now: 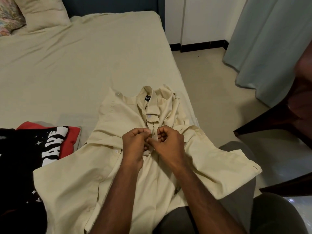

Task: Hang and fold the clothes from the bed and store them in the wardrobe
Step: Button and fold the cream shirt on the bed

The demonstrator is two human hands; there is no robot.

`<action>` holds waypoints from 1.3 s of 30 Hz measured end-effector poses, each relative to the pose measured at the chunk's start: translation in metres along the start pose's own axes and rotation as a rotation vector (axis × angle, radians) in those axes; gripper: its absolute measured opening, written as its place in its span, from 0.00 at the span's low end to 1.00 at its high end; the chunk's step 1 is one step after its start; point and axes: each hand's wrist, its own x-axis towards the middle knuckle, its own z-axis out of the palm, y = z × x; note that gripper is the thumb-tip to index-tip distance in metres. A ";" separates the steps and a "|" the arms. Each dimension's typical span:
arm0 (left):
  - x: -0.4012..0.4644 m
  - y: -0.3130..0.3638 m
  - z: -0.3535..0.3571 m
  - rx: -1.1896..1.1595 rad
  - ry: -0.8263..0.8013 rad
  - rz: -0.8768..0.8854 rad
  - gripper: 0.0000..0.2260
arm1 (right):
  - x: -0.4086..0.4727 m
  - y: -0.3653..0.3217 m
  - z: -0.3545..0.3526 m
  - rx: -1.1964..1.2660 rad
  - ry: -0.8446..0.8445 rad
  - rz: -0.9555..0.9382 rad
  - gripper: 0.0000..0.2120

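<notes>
Both hands pinch a cream shirt's (118, 166) button placket on the bed (84, 65).
Left hand (135, 146) and right hand (170, 142) nearly touch; a black printed garment (25, 157) lies left, curtain (270, 39) right.

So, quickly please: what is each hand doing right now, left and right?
Left hand: closed, pinching the front edge of the shirt at the button line.
Right hand: closed, pinching the opposite front edge of the shirt.

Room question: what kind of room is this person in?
Most likely a bedroom. There is a bed with a pale sheet, pillows at its far end, and a curtain on the right. Both hands pinch the front of a cream shirt spread on the bed.
</notes>
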 end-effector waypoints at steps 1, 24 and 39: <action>-0.001 0.000 0.001 0.031 -0.001 0.023 0.07 | -0.001 -0.001 0.001 -0.014 0.016 -0.014 0.10; -0.006 -0.015 0.013 0.276 0.109 0.301 0.08 | -0.002 -0.004 -0.003 -0.016 0.086 -0.045 0.09; -0.008 -0.019 0.019 0.357 0.180 0.366 0.05 | -0.002 -0.004 -0.004 -0.006 0.089 -0.062 0.06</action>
